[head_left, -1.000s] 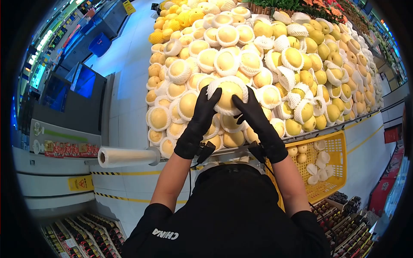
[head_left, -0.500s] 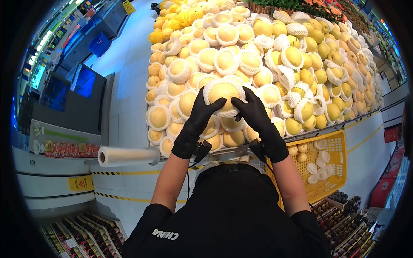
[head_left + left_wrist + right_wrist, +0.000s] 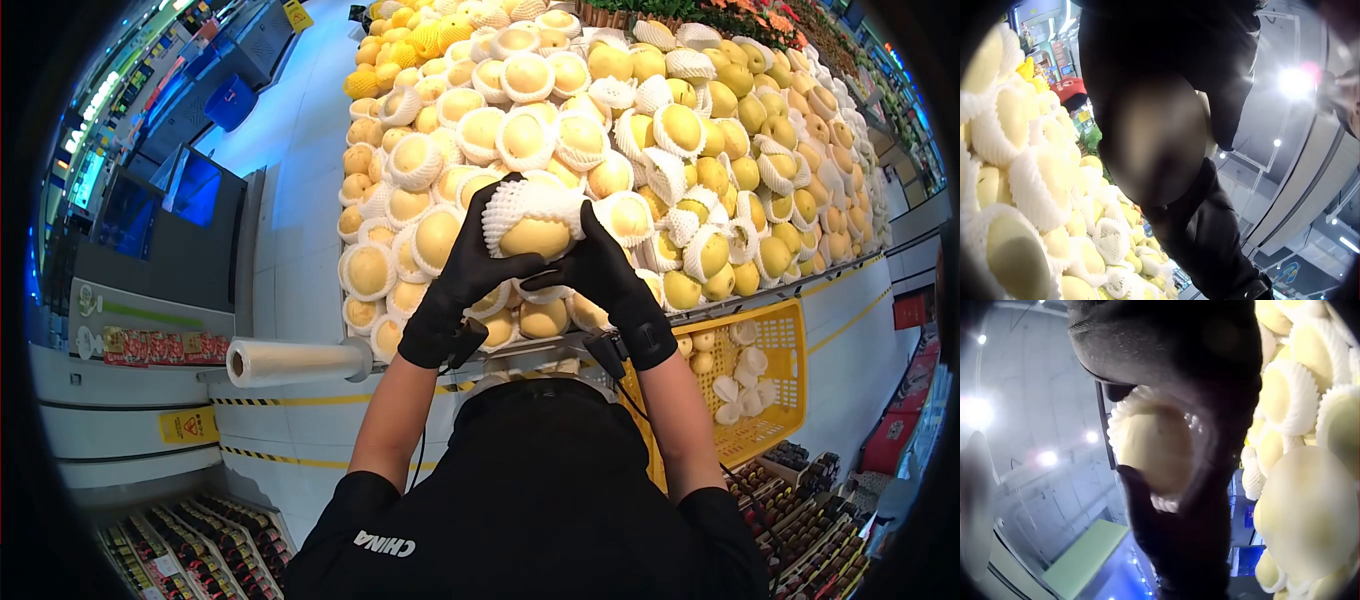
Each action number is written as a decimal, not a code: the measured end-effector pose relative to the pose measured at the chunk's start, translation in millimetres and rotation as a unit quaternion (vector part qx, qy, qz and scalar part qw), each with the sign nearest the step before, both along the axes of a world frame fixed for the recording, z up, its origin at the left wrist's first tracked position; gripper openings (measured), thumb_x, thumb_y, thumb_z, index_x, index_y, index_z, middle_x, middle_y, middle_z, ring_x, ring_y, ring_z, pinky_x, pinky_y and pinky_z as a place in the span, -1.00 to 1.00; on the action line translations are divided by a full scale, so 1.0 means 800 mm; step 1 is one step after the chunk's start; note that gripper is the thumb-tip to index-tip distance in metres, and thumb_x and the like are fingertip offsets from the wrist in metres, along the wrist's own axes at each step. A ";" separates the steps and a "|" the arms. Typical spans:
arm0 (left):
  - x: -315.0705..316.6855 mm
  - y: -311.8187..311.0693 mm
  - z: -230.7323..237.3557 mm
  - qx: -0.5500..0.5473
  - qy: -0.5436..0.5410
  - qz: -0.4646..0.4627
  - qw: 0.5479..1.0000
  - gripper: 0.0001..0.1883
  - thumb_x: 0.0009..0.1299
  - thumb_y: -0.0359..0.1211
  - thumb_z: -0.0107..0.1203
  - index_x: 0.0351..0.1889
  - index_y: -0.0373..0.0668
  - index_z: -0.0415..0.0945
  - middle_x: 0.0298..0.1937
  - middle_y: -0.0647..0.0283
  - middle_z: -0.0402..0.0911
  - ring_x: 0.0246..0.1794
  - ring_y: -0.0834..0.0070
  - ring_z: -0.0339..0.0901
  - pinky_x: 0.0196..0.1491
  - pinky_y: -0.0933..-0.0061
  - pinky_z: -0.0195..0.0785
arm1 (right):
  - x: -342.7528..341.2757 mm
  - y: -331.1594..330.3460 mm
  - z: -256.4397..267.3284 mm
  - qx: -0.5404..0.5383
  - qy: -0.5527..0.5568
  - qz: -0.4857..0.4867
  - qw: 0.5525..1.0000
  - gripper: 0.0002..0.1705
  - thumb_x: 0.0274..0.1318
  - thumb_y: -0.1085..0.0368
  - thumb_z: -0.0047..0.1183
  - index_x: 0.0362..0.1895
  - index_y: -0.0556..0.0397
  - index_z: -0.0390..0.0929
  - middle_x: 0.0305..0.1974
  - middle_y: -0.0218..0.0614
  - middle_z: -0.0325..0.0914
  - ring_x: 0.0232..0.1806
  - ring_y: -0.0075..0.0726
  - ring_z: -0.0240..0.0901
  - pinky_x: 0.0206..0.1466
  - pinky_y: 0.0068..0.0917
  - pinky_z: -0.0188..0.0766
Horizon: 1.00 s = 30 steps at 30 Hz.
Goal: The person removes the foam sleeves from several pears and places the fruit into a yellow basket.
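Note:
Both hands wear black gloves and hold one pale yellow fruit between them, above the front of the fruit pile. A white foam net covers its upper part. My left hand grips the fruit's left side, thumb across the bottom. On the other side my right hand grips it with its fingers around the right edge. In the right wrist view the fruit sits in its net between dark gloved fingers. The left wrist view shows the left glove mostly dark and blurred.
Netted fruits are heaped over the display, with greener ones at the right. A yellow crate with fruit and foam nets stands at the lower right. A plastic bag roll juts out at the left front edge.
The held fruit has been tilted, so its net now shows across the top and the bare skin faces lower. Both hands have shifted their hold around its sides.

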<state>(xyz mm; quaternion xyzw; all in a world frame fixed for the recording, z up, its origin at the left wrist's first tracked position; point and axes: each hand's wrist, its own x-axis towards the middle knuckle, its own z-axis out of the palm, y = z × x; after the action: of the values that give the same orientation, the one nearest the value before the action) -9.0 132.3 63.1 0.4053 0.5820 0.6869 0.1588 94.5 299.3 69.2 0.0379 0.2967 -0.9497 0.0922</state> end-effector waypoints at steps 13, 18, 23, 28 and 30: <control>-0.018 0.008 -0.014 0.089 -0.323 -0.114 0.935 -0.48 0.53 -0.05 -0.18 0.27 -0.23 0.26 0.24 0.09 0.42 0.27 0.34 0.35 0.34 0.20 0.16 | -0.022 -0.027 -0.022 0.639 0.159 -0.332 0.676 0.21 -0.36 0.22 0.51 0.38 0.17 -0.01 0.30 -0.07 0.11 0.35 -0.09 0.09 0.38 -0.20 0.10; -0.010 0.007 -0.006 0.101 -0.391 -0.055 0.913 -0.49 0.58 -0.11 -0.26 0.27 -0.35 0.24 0.22 0.04 0.42 0.23 0.26 0.38 0.31 0.21 0.24 | -0.020 -0.038 -0.008 0.693 0.191 -0.356 0.597 0.16 -0.36 0.15 0.52 0.33 0.11 0.07 0.25 0.00 0.14 0.21 0.04 0.24 0.26 -0.10 0.22; -0.017 0.006 -0.020 0.162 -0.456 -0.062 0.873 -0.50 0.52 -0.16 -0.12 0.27 -0.34 0.23 0.21 0.03 0.41 0.22 0.25 0.39 0.28 0.21 0.27 | -0.019 -0.036 -0.039 0.598 0.148 -0.327 0.717 0.16 -0.23 0.19 0.46 0.40 0.13 -0.04 0.17 -0.05 0.24 0.15 -0.08 0.29 0.16 -0.22 0.33; -0.021 0.004 -0.033 0.158 -0.426 -0.004 0.891 -0.48 0.42 -0.26 0.07 0.27 -0.29 0.22 0.20 0.10 0.40 0.20 0.31 0.40 0.24 0.26 0.31 | -0.014 -0.026 -0.033 0.343 -0.056 -0.202 0.916 -0.11 0.07 0.23 0.26 0.37 0.16 0.02 0.02 -0.06 0.37 -0.21 -0.37 0.54 -0.22 -0.49 0.53; -0.015 0.004 -0.029 0.140 -0.368 0.028 0.919 -0.44 0.37 -0.30 0.12 0.28 -0.28 0.21 0.19 0.11 0.40 0.19 0.32 0.40 0.24 0.29 0.29 | -0.015 -0.028 -0.028 0.391 -0.047 -0.192 0.899 -0.15 0.07 0.23 0.26 0.35 0.17 0.09 -0.03 -0.09 0.41 -0.25 -0.37 0.54 -0.24 -0.50 0.51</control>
<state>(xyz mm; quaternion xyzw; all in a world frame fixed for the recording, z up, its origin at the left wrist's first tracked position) -20.8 135.9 39.8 0.1260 0.3917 0.8661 0.2839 82.8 276.9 46.4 0.1717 0.6265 -0.7536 -0.1006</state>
